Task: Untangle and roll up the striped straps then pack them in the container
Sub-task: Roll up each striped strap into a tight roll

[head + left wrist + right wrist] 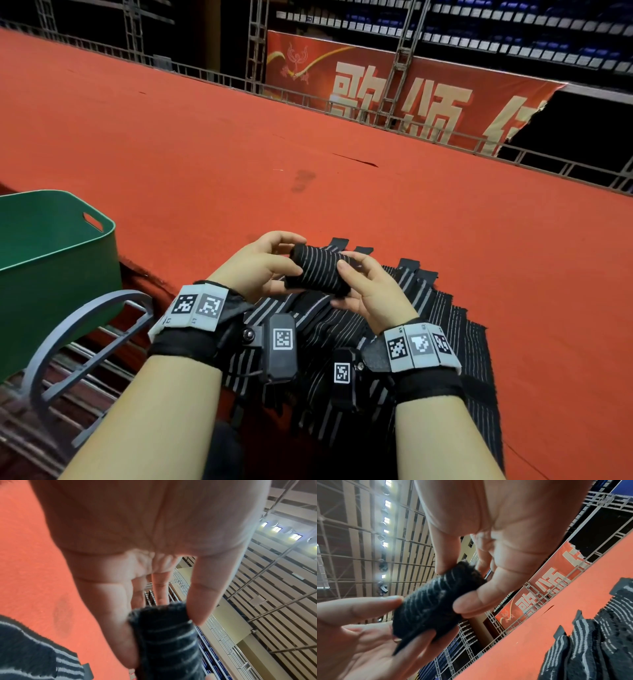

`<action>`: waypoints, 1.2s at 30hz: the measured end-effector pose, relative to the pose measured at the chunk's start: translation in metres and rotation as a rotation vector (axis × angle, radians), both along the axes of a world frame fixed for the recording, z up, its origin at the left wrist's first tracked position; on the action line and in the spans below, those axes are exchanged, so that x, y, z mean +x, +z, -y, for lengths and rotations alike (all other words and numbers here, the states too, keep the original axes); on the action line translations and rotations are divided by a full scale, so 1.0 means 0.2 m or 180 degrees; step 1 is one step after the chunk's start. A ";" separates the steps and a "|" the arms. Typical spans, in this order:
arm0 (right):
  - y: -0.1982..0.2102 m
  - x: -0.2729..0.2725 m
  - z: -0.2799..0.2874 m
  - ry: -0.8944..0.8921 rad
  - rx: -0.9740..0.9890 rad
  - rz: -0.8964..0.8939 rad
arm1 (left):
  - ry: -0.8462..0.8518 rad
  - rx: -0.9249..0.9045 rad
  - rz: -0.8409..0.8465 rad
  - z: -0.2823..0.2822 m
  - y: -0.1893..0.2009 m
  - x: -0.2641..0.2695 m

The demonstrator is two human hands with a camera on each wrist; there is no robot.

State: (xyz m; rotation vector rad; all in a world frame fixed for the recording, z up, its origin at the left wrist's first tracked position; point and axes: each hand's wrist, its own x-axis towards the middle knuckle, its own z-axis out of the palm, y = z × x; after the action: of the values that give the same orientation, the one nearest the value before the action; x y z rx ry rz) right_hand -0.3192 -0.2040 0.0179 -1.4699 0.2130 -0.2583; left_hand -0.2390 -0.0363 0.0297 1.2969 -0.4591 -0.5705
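Roll [317,270] of black strap with thin grey stripes sits between both hands, held up above the orange carpet [239,154] and over the loose strap pile. Left hand [255,263] pinches the roll's left end: thumb on the near side, fingers [277,240] curled over the far end. Left wrist view shows the same, thumb and fingertips clamped on the roll [164,639], end face fuzzy and dark. Right hand [366,287] grips the right part of the roll, thumb on top, other fingers wrapped beneath; in the right wrist view thumb and fingers close on the roll [435,599] from opposite sides, and a short dark tail of strap sticks out below it near the left palm. Neither hand has straight fingers; both are curled round the roll.

Loose striped straps [428,325] lie in a flat, overlapping heap on the carpet right under and behind the wrists, spreading to the right, several black end tabs poking out along the far edge. Same heap shows at the right edge of the right wrist view [599,635] and the lower left corner of the left wrist view [30,649].

Green container [61,246] stands at left, well apart from the hands, open top, slot handle in its near wall; inside not visible. Grey metal frame [85,349] sits just below it. Red banner [394,96] with pale characters hangs behind the railing at the far carpet edge. Both wrists carry marker bands and small black cameras.
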 end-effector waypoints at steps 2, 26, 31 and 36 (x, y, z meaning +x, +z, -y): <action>0.01 0.03 -0.02 -0.0020 0.0001 0.0092 | 0.0048 -0.0065 -0.0111 -0.01 -0.01 0.01; -0.06 1.12 -0.28 0.0313 0.0043 -0.1164 | 0.1199 0.0967 -0.0542 -0.23 -0.12 0.89; -0.18 1.45 -0.26 0.0097 0.0064 -0.1234 | 0.1259 0.2015 0.0106 -0.13 -0.14 1.19; -0.28 1.72 -0.18 -0.0017 -0.0153 -0.1293 | 0.1203 0.2733 0.0642 -0.03 -0.19 1.46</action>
State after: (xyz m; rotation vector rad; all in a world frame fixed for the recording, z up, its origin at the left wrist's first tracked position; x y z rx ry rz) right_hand 0.0246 -0.1681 -0.0377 -1.5596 0.5410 0.0350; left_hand 0.0532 -0.0311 -0.0087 2.2159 -0.1051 -0.3127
